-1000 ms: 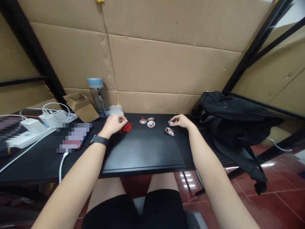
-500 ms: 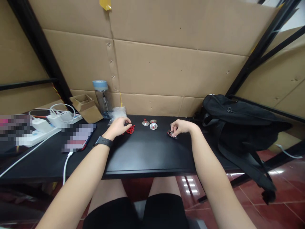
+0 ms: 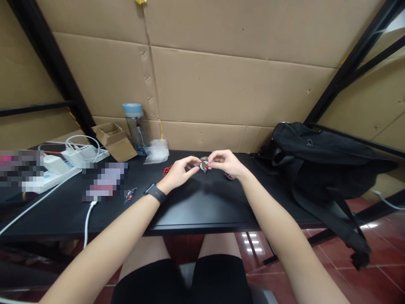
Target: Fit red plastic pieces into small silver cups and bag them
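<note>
Over the back middle of the black table (image 3: 202,207), my hands meet at a small silvery finger cymbal (image 3: 204,167), a domed metal disc with a bit of red. My right hand (image 3: 226,162) pinches it from the right between thumb and fingertips. From the left, my left hand (image 3: 182,171) brings its thumb and index finger to the disc's edge; the contact is small and partly hidden. Discs behind the fingers are largely covered. Another disc with red (image 3: 230,176) lies below my right wrist. A bundle of red cord (image 3: 167,170) shows beyond my left hand.
At the left are a phone (image 3: 106,181) on a white cable, a power strip (image 3: 71,171), an open cardboard box (image 3: 117,143), a bottle (image 3: 136,131), clear plastic bags (image 3: 158,151) and a small colourful item (image 3: 130,195). A black bag (image 3: 322,160) lies at the right.
My right hand has moved left from the right-hand discs to the middle. My left hand has left the red cord and moved right to meet it. The small colourful item has come into view.
</note>
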Tool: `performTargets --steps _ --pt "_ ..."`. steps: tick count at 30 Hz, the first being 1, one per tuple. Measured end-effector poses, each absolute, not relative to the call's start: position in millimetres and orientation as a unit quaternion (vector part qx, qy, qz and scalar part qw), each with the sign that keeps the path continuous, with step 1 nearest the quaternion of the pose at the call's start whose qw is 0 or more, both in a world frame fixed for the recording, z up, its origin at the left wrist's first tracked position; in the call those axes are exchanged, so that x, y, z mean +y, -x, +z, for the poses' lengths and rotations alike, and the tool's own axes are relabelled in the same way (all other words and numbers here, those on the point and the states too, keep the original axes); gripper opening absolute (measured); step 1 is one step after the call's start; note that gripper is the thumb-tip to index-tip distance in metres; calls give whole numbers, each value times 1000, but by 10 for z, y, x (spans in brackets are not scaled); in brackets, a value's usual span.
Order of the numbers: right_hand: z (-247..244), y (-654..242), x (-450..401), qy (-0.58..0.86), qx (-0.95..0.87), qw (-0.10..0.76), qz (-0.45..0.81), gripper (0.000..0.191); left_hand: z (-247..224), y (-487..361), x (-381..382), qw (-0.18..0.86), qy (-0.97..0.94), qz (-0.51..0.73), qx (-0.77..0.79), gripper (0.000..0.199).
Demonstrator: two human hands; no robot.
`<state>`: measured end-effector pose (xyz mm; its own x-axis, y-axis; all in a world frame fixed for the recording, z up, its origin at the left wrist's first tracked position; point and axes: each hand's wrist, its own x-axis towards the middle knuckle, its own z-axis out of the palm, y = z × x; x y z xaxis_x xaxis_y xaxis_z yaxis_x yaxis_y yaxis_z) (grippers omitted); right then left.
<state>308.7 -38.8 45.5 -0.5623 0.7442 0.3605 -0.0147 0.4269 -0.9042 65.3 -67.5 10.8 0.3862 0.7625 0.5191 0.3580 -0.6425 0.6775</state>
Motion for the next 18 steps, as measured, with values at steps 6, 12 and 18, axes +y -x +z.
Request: performTargets --steps 6,12,18 --pt "336 -2788 -502 173 -696 476 509 29 75 -763 -719 297 -751 491 328 27" --pt "309 -2791 -487 232 -775 415 417 60 112 -697 -704 240 -752 506 349 19" --pt "248 -2766 -426 204 -799 373 425 62 191 -623 -716 181 -808 423 368 17"
